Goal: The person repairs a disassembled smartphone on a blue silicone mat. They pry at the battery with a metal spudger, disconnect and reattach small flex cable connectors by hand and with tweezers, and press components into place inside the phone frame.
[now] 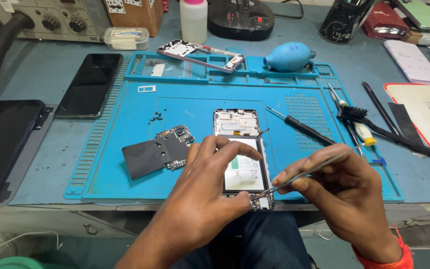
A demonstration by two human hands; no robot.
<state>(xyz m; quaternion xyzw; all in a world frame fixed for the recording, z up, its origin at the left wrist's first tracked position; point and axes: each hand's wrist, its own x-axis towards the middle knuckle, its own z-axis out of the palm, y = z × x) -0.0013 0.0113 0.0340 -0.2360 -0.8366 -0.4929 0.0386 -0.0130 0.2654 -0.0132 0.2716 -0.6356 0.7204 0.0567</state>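
Left hand (202, 192) pinches opened phone (242, 159) at bottom edge; right hand (342, 192) grips tweezers (307, 173), tips at lower board. Best kept steady, light pressure, phone flat on mat (125, 124).

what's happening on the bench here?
A person is working on an opened phone lying on a blue repair mat. The left hand steadies its lower end, while the right hand holds tweezers with the tip at the phone's bottom edge. A removed circuit board, loose screws and a screwdriver lie on the mat.
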